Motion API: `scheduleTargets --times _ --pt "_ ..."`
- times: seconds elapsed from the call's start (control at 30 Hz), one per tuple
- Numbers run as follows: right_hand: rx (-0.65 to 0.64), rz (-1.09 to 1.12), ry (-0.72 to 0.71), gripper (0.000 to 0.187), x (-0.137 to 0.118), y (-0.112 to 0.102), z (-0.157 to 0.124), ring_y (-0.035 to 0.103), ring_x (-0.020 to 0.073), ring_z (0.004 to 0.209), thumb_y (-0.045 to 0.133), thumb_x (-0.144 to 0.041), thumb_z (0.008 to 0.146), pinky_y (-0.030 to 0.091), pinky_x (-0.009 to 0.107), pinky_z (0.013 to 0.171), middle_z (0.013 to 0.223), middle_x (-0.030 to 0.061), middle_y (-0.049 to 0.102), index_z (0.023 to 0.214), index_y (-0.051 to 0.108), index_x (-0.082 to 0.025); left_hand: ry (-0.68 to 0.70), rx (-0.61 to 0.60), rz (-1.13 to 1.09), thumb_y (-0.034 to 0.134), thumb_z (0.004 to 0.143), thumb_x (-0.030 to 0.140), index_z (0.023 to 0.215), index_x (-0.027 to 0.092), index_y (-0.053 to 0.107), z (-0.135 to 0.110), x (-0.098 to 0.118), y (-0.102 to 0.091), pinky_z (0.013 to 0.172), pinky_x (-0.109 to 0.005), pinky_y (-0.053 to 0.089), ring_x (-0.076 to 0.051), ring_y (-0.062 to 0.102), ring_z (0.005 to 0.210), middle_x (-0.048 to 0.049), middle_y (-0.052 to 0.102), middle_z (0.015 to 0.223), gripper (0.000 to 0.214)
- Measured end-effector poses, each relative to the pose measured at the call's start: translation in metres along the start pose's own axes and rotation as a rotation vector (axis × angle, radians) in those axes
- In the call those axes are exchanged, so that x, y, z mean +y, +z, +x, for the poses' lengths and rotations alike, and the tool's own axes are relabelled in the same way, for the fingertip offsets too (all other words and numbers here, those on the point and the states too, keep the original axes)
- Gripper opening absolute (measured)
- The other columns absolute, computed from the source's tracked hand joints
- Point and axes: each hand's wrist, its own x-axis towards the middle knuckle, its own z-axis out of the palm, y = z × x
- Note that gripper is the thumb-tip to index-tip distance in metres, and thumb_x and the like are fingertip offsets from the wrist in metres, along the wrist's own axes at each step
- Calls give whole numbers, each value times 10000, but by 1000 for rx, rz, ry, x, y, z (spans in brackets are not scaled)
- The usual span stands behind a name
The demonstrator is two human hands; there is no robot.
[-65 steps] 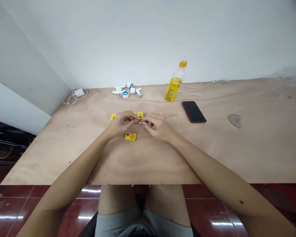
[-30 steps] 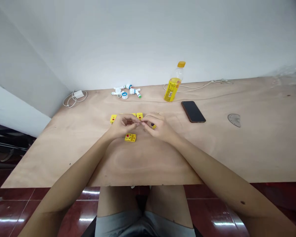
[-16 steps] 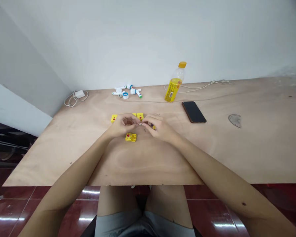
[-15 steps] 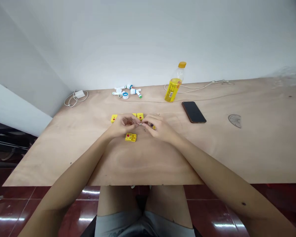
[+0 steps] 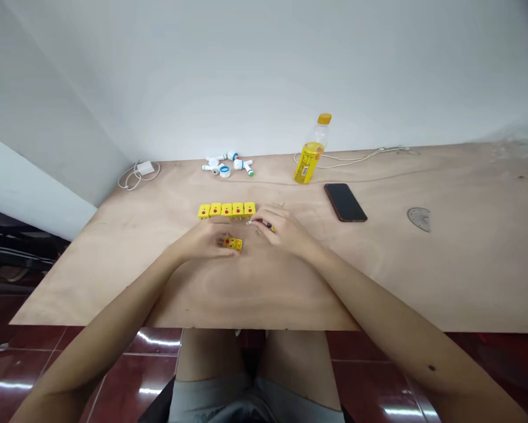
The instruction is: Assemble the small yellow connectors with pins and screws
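As left hand (image 5: 204, 241) touches yellow block (image 5: 234, 244), right hand (image 5: 284, 230) holds small part (image 5: 259, 222)

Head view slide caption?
Left hand on a yellow block, right hand holding a small part, five blocks in a row.

No text can be read: any print on the bottle's label (image 5: 305, 171) and the yellow blocks (image 5: 226, 210) is too small.
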Motion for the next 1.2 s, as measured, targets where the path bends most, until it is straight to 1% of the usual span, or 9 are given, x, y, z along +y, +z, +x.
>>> scheduleTargets --times 0.07,0.17,0.37,0.43,0.53,0.67,0.87,1.03,1.2 --pt "1 -14 -5 139 1 1 0 679 259 898 602 -207 1155 569 431 836 993 98 763 1054 696 -219 29 -50 -11 992 842 498 1144 239 871 -14 -3 0 949 -395 636 -296 777 1116 -120 808 1243 416" --pt "-2 -22 -6 149 3 2 0 694 272 939 603 -216 1156 585 447 870 1014 108 771 1050 708 -216 63 -7 -52 850 1014 385 1207 270 874 -28 -10 1 985 -384 640 -254 783 1122 -106 804 1233 226" --pt "-40 -1 -4 162 1 1 -2 714 268 923 601 -206 1150 599 436 864 1022 113 800 1060 735 -205 107 -6 -64 713 1096 261 1165 272 874 -21 -14 8 1060 -445 625 -264 771 1185 -98 824 1261 175" --pt "-59 9 -3 157 1 0 -2 730 276 944 609 -196 1142 607 446 883 1047 119 818 1076 750 -202 120 23 -57 695 1090 223 1224 276 855 -17 -10 9 1157 -508 593 -283 748 1271 -96 817 1330 215" --pt "-80 44 15 166 2 -1 -3 753 280 952 621 -190 1133 616 449 897 1041 114 838 1068 773 -202 75 85 -82 793 1021 248 1431 298 776 -18 -3 12 1252 -553 557 -308 691 1412 -103 754 1471 413" --pt "-121 126 19 164 0 1 -4 771 264 932 650 -207 1126 625 433 893 1006 91 860 1058 799 -209 -16 160 -92 927 909 322 1420 264 766 -23 -3 23 1223 -545 591 -327 719 1383 -119 762 1443 539" --pt "-208 162 46 156 -5 7 -6 789 274 990 679 -221 1106 642 456 930 1068 95 867 1071 831 -221 -22 186 -162 885 951 292 1446 235 755 -14 -11 42 1203 -519 615 -310 772 1346 -117 806 1454 515" --pt "-294 76 81 159 -5 8 -7 789 289 1010 672 -198 1100 626 454 922 1085 114 861 1080 830 -199 -2 203 -174 884 964 288 1438 235 761 -8 -11 46 1204 -512 615 -311 768 1361 -122 805 1456 492" --pt "-309 56 89 158 -4 12 -9 784 293 1013 661 -188 1096 612 444 916 1075 110 859 1059 815 -197 -1 204 -204 878 965 267 1398 235 767 -10 -13 48 1203 -515 612 -306 773 1343 -119 809 1438 448"
